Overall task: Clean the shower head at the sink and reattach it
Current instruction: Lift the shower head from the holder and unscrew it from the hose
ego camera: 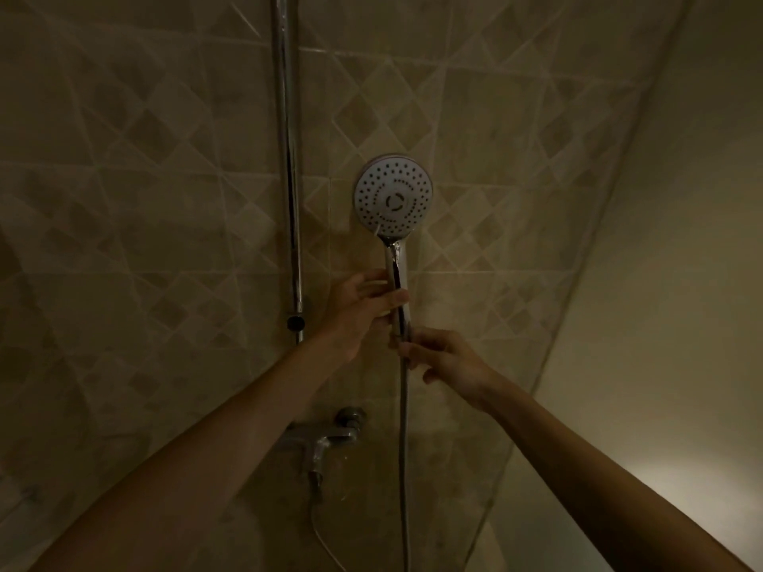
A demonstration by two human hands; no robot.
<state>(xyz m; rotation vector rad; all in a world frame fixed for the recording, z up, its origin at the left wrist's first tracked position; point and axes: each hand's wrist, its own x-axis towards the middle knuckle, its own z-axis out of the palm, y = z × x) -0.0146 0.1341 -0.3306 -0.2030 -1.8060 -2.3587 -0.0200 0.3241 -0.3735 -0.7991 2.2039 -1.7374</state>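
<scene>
Both hands are up at the wall. The left hand (365, 305) is wrapped around the chrome handle of the shower head (393, 196), thumb across the front, holding it upright with the spray face turned out toward the camera. The right hand (444, 357) pinches just below, at the joint where the hose (404, 447) meets the handle's foot. That split makes sense: one hand steadies the body while the other works the coupling nut, though in this dim light I can't tell whether it is being loosened or tightened.

The head sits high against the patterned tiled wall (144, 179), right of the chrome riser rail (289, 158) and its slider knob (295, 322). Below, the mixer tap (326, 437) juts out between the forearms, with a second hose looping beneath it. At right a translucent curtain or screen (619, 200) hangs close, crowding the right elbow's room.
</scene>
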